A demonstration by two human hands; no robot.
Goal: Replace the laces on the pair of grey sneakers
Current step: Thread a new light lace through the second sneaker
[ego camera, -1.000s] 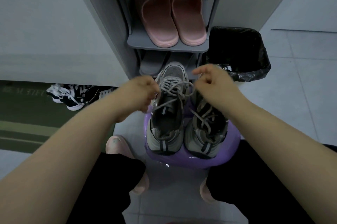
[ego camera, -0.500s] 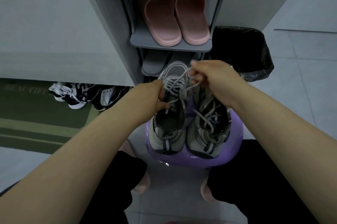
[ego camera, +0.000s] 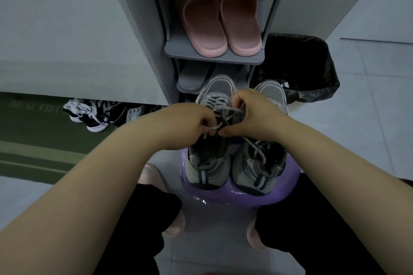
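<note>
Both hands are curled in over one shoe: left hand (ego camera: 192, 120) pinches a loose end of the flat grey lace (ego camera: 220, 108), and right hand (ego camera: 252, 115) grips a strand just beside it. The grey mesh sneaker (ego camera: 210, 162) lies right under them, heel toward the body, toe pointing away at the grey plastic shoe rack (ego camera: 212, 58). The second grey sneaker (ego camera: 257, 169) sits alongside on a round purple plastic stool (ego camera: 279, 194). The rack holds pink rubber slippers (ego camera: 219, 21). Can't tell what's in the black-bagged bin (ego camera: 301, 68).
</note>
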